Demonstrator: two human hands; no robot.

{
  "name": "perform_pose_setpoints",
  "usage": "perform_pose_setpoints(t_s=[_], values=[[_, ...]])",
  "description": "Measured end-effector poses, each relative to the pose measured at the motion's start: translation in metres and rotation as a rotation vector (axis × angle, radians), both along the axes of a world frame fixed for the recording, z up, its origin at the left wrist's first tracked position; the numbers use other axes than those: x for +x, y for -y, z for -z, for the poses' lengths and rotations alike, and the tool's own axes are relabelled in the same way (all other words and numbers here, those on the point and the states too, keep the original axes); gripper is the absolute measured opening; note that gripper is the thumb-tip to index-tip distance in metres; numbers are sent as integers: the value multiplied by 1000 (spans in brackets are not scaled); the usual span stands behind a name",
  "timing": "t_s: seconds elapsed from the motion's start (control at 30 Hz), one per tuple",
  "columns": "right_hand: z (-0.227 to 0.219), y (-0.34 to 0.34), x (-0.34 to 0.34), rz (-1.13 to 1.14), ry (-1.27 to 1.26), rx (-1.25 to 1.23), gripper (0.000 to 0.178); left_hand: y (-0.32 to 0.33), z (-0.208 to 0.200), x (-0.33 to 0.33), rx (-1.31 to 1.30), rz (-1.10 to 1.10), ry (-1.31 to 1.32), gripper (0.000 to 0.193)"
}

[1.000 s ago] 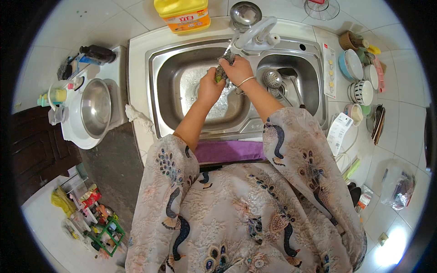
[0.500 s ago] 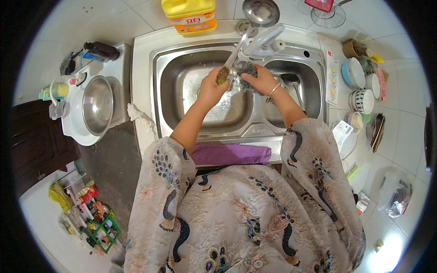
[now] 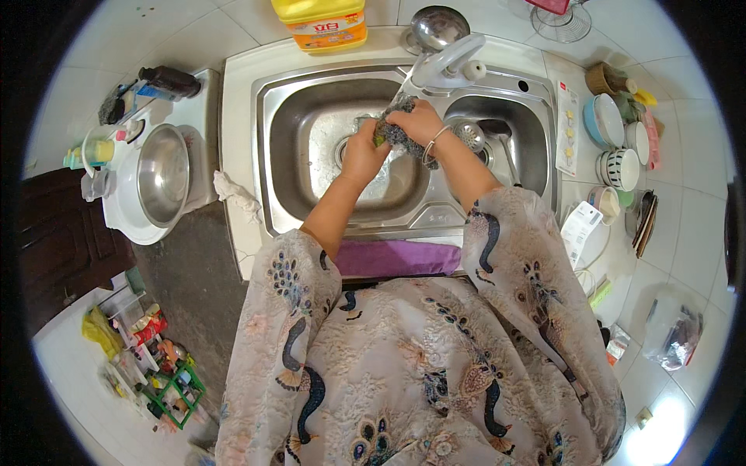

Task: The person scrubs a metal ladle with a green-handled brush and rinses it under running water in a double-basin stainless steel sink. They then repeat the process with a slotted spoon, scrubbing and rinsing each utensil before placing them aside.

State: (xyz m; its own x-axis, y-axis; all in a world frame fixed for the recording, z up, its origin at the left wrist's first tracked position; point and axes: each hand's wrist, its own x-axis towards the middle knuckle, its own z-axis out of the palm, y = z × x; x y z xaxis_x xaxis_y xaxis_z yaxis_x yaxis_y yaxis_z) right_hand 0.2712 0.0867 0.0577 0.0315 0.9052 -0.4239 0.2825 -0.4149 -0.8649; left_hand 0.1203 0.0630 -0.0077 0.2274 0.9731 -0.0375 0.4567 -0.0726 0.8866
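My left hand (image 3: 364,154) grips the handle end of a metal ladle, over the left basin of the steel sink (image 3: 262,155). The ladle's bowl (image 3: 440,29) points away from me, beyond the white faucet (image 3: 449,62). In my right hand (image 3: 420,123) is a grey wire scrubber (image 3: 400,140), wrapped about the handle close to my left fingers. Both hands are closed and nearly touch. Much of the handle is covered by the scrubber, my fingers and the faucet. A perforated round utensil head (image 3: 467,134) and a dark-headed utensil (image 3: 497,130) lie in the right basin.
A yellow detergent jug (image 3: 322,27) stands behind the sink. Bowls (image 3: 620,171) line the right counter. At left, a steel basin (image 3: 165,167) rests on a white surface, and a white cloth (image 3: 236,194) lies beside the sink. A purple cloth (image 3: 396,258) hangs along the front edge.
The scrubber in my right hand has moved down the ladle's handle toward my left hand. The ladle's bowl has shifted slightly left, and my right forearm has come inward.
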Motion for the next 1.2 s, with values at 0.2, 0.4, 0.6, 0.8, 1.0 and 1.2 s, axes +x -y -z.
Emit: perform_pose_setpoints(t_s=[0.2, 0.4, 0.6, 0.8, 1.0, 1.2], values=[[23, -2, 26, -150, 143, 89, 42, -5, -10, 4, 1, -9, 130, 22], [25, 0, 32, -119, -135, 160, 43, 0, -7, -1, -24, -79, 65, 26], [12, -14, 9, -289, 126, 159, 44, 6, -15, 7, 44, -42, -40, 31], [28, -16, 20, -382, 261, 215, 43, 5, -10, 5, 25, -22, 108, 25], [6, -11, 27, -449, 256, 287, 39, -1, -6, 4, 18, -23, -11, 25], [10, -10, 4, -66, 324, 220, 41, -9, -26, 13, 17, -12, -198, 27]])
